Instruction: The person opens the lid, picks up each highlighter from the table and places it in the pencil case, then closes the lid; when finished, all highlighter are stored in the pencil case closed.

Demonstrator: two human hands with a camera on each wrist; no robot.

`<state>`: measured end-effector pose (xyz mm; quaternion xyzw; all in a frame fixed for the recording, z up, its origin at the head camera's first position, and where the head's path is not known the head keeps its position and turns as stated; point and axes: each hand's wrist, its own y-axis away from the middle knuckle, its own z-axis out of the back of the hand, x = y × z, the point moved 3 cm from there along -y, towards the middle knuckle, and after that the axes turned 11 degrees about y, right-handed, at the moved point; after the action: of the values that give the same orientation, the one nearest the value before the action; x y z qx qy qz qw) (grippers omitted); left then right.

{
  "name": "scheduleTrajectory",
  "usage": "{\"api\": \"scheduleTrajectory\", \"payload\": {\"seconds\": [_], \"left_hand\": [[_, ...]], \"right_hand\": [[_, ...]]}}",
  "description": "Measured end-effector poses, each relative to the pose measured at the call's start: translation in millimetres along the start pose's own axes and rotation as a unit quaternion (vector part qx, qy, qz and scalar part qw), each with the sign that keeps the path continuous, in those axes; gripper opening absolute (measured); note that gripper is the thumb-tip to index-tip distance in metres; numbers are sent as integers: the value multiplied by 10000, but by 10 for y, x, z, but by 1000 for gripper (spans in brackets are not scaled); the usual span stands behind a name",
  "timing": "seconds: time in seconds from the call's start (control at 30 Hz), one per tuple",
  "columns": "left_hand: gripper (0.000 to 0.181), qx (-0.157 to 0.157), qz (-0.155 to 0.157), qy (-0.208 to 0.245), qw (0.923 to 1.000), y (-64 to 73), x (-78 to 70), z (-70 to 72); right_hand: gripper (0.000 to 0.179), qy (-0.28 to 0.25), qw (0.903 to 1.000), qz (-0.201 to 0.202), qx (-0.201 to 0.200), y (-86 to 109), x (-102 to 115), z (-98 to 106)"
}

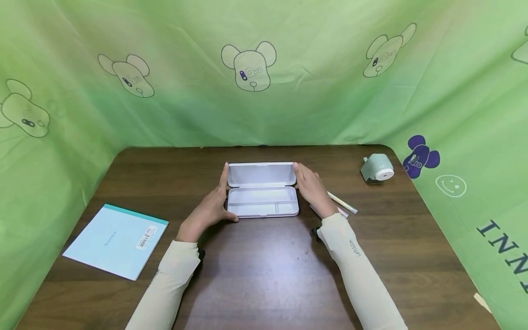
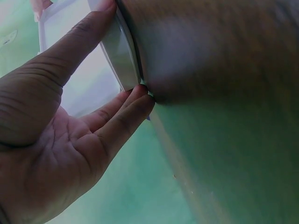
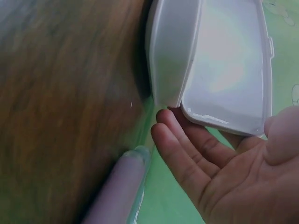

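A white pencil case (image 1: 251, 196) lies on the table with its lid (image 1: 261, 175) raised at the back. Its bottom half has a long compartment and small divided ones, with nothing in them. My left hand (image 1: 210, 206) grips the case's left end, thumb at the front corner. In the left wrist view, the other fingertips (image 2: 140, 95) reach the back edge. My right hand (image 1: 311, 185) holds the lid's right end, thumb by its upper corner. The right wrist view shows the remaining fingers (image 3: 182, 149) behind the lid and near the hinge.
Slender pens or markers (image 1: 343, 203) lie beside my right wrist, partly hidden by it. A pale green pencil sharpener (image 1: 373, 167) stands at the back right. At the left lies a light blue notebook (image 1: 115, 240). Green curtain (image 1: 255, 119) surrounds the table's back and sides.
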<state>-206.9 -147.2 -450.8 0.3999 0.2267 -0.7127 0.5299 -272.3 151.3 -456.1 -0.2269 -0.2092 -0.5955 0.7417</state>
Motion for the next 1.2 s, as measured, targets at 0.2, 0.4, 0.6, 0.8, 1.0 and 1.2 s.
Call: {"api": "scheduleTrajectory", "payload": {"seconds": [0.2,0.4,0.6,0.8,1.0,1.2], "left_hand": [[158,19,12,-55,10000,2,1,-3],[157,-11,-66,-88,9999,0,-5,-7],[159,-12,0,-152,9999,6,-19,-4],[160,-40,31,-188,9998,3,-18,3],[160,-54,90,-169,9998,-27,-13,-8],[161,-55,184,-113,9998,-11,-21,6]], "right_hand": [[64,157,9991,267,-289,-254,-479,-292],[63,-379,9992,141,-35,-89,-177,-112],[66,-467,9988,163,-59,-36,-97,-44],[58,-495,9987,-86,86,8,76,21],[55,-333,9993,-168,90,-41,98,16],[56,-360,9992,-144,106,-55,99,6]]}}
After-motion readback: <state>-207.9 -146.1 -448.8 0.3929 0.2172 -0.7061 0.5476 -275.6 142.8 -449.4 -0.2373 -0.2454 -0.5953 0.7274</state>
